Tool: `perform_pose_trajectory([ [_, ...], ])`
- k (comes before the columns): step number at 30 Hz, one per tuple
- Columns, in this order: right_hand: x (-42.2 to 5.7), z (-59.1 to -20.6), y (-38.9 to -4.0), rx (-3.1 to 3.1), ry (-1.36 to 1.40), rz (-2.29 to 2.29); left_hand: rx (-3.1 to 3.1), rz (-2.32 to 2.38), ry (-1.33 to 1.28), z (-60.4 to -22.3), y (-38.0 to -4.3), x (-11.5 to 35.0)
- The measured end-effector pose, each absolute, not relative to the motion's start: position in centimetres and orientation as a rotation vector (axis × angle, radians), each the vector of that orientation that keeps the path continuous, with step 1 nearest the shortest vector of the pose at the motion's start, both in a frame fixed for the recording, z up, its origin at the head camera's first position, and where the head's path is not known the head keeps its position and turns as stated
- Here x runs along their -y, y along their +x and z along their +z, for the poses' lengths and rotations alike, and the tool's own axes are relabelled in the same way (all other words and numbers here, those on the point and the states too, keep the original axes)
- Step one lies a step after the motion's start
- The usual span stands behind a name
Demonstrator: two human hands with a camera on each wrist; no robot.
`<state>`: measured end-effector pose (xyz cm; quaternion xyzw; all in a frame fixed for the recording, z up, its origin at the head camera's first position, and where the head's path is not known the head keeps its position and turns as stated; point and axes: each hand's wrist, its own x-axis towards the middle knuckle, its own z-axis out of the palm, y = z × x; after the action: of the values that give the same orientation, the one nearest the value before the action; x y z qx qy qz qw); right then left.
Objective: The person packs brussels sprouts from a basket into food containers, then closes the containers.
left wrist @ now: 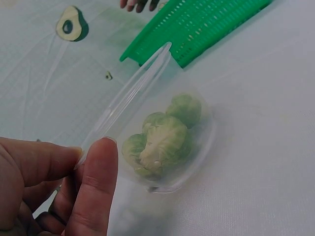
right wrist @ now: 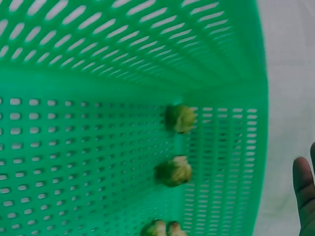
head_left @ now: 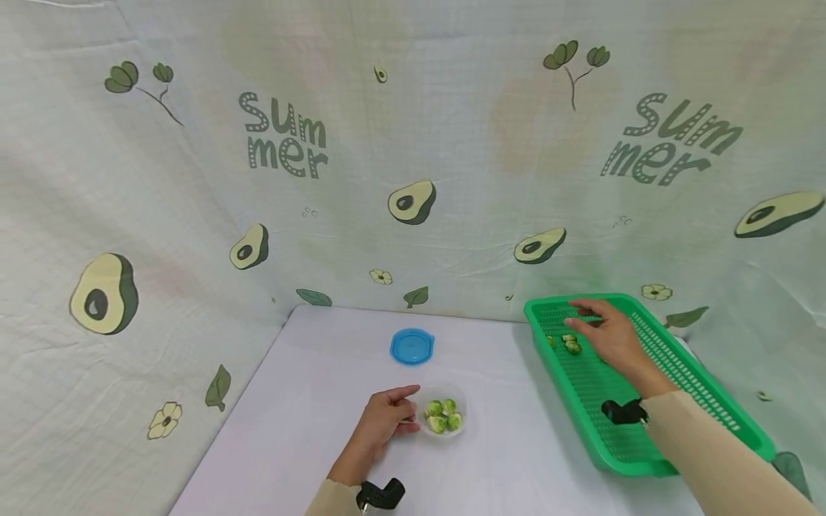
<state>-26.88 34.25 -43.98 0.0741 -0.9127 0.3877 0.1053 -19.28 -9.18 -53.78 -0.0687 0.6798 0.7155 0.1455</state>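
My left hand [head_left: 385,421] pinches the rim of a small clear plastic bowl [left wrist: 199,160] between thumb and finger. Inside the bowl are several Brussels sprouts [head_left: 444,416], green and pale yellow. Over the far part of a green perforated basket [head_left: 568,405], my right hand [head_left: 609,337] hovers with thumb and fingers spread apart and nothing between them. Below it several more sprouts [right wrist: 179,171] lie along one end of the basket floor. Only part of the right fingers [right wrist: 304,184] shows at the right edge of the right wrist view.
A blue plastic lid [head_left: 413,347] lies on the white-covered table [head_left: 290,401] beyond the bowl. Fabric printed with avocados [head_left: 413,202] hangs behind the table and along its sides. The basket's raised walls stand on the right.
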Motion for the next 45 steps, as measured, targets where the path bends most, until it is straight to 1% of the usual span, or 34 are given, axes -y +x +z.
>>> perform_pose_trajectory([
  [9,-36.3,-47.0,-28.8,2.851,0.186,1.126,-1.958,2.055,-0.196,-53.7,-19.2,9.3],
  [17,-37.6,-48.8,-29.7,2.966,0.199,1.113,-1.946,2.062,-0.186,-53.7,-19.2,9.3],
  [23,-37.9,-49.5,-29.8,2.995,0.204,1.162,-1.959,2.053,-0.186,-53.8,-19.3,9.3],
  [32,-38.8,-50.6,-30.5,3.009,0.240,1.113,-1.948,2.061,-0.189,-53.7,-19.3,9.4],
  [40,-39.7,-51.5,-30.8,3.046,0.223,0.977,-1.931,2.085,-0.171,-53.5,-19.2,9.4],
  [45,-39.7,-51.9,-31.1,3.028,0.283,0.913,-1.916,2.099,-0.160,-53.5,-19.3,9.3],
])
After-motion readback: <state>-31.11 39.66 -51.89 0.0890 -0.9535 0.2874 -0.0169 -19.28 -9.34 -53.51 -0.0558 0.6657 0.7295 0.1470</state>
